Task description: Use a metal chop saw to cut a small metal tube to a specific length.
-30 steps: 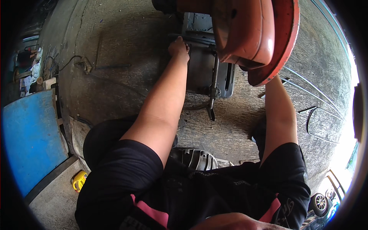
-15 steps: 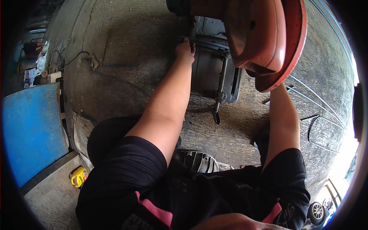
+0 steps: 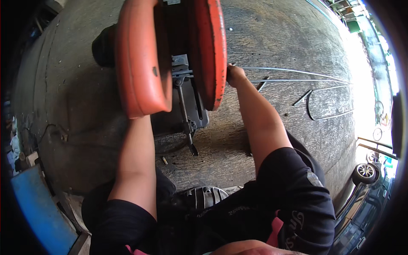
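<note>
Crouching over the concrete floor (image 3: 272, 38), the person works at an orange chop saw (image 3: 170, 55) whose guard housing fills the top of the view. The right hand (image 3: 234, 75) sits just beside the blade guard, fingers clenched around the near end of a thin metal rod (image 3: 293, 70) that runs off along the floor to the right. A second rod (image 3: 297, 80) lies right next to it, and a bent loop of wire (image 3: 327, 102) rests a little further out.

The left hand is out of sight — its forearm (image 3: 136, 161) goes up behind the orange housing, so I cannot tell what those fingers are doing. Below the guard you can see the dark saw base (image 3: 193, 106) and the vise screw (image 3: 185, 114) with its handle pointing back toward the knees.

To do this well, I'd say the rod wants to lie flat and square across the base, pressed firmly so it can't chatter, with the gripping hand kept clear of the blade line. It's close to that guard right now — worth watching.
</note>
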The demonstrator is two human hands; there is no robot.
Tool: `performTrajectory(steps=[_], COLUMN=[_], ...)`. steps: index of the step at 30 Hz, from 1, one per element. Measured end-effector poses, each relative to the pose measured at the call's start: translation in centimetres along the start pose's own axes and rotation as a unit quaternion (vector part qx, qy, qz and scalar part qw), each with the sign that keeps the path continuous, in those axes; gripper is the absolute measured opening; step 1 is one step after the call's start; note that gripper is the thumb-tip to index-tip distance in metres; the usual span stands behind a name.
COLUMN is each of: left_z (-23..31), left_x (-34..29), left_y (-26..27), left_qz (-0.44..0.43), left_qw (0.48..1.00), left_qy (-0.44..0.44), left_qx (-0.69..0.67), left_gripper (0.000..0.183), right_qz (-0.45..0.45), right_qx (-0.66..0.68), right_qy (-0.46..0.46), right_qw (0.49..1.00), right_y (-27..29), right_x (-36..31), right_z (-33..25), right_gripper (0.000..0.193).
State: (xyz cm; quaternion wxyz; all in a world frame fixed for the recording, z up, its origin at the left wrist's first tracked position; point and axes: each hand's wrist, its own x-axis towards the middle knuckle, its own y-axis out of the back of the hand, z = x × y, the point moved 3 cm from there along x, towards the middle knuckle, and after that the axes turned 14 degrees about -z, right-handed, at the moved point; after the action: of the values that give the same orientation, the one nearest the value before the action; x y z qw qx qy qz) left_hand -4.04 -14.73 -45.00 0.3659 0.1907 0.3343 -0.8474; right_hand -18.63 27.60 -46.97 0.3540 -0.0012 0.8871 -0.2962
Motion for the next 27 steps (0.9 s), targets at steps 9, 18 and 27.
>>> performTrajectory(steps=[9, 18, 27], left_z=[-0.1, 0.1, 0.3], left_x=[-1.2, -2.0, -2.9], left_y=[-1.3, -2.4, -2.2], left_qz=[0.046, 0.090, 0.080], left_qw=[0.998, 0.995, 0.995], left_qy=[-0.035, -0.040, -0.062], left_qx=[0.008, 0.017, -0.026], left_gripper=[0.024, 0.025, 0.030], right_qz=[-0.094, -0.060, -0.052], right_qx=[0.009, -0.056, -0.137], right_qy=[-0.008, 0.009, 0.021], right_qw=[0.995, 0.997, 0.989], right_y=[-0.1, -0.5, 0.2], right_x=[0.1, 1.7, 1.7], right_z=[-0.7, -0.1, -0.3], right_gripper=[0.016, 0.026, 0.038])
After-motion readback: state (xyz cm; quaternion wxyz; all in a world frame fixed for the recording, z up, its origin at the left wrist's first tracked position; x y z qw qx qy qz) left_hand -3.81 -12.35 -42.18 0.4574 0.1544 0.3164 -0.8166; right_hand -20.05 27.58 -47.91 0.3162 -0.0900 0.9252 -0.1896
